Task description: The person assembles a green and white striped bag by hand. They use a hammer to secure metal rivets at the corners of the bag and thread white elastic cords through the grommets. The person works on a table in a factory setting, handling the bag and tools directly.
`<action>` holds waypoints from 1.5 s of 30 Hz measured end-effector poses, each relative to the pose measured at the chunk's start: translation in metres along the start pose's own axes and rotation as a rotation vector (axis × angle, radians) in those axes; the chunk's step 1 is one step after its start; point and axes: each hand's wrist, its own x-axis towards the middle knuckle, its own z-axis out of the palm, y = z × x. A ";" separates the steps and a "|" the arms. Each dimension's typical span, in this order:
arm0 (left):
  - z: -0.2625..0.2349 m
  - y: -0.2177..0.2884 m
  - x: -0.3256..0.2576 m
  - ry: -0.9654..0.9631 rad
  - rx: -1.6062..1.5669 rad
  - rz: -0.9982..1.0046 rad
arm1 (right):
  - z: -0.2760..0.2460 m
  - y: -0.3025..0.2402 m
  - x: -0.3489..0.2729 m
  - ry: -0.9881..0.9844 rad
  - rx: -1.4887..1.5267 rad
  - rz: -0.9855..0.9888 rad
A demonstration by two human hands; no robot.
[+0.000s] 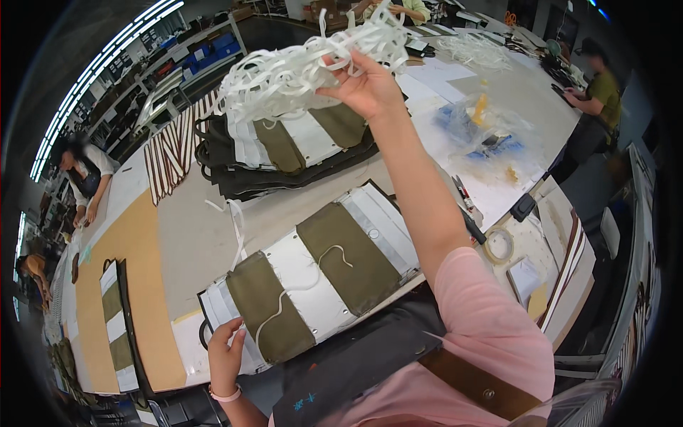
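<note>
white strips (281,77), tangled: entered by the right hand (366,87), its grip hidden among them. olive-and-white panel (313,304): laid just right of the left hand (226,356), hold not discernible. dark-edged stack (283,146): set below-left of the right hand.

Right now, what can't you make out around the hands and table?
Head view: some fingertips of the right hand, behind the tangled, narrow white strips.
Head view: far side of the olive-and-white fabric stack, behind those strips.
Head view: what lies under the crumpled clear plastic, too blurred.
</note>
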 end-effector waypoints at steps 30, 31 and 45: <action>0.167 0.139 0.033 -0.225 0.011 0.758 | -0.062 -0.077 -0.270 0.459 0.063 -0.173; 0.170 0.147 0.043 -0.122 -0.005 0.814 | -0.054 -0.083 -0.270 0.466 0.056 -0.179; 0.114 0.181 0.146 -0.222 -0.963 0.151 | -0.042 -0.094 -0.273 0.592 -0.036 -0.015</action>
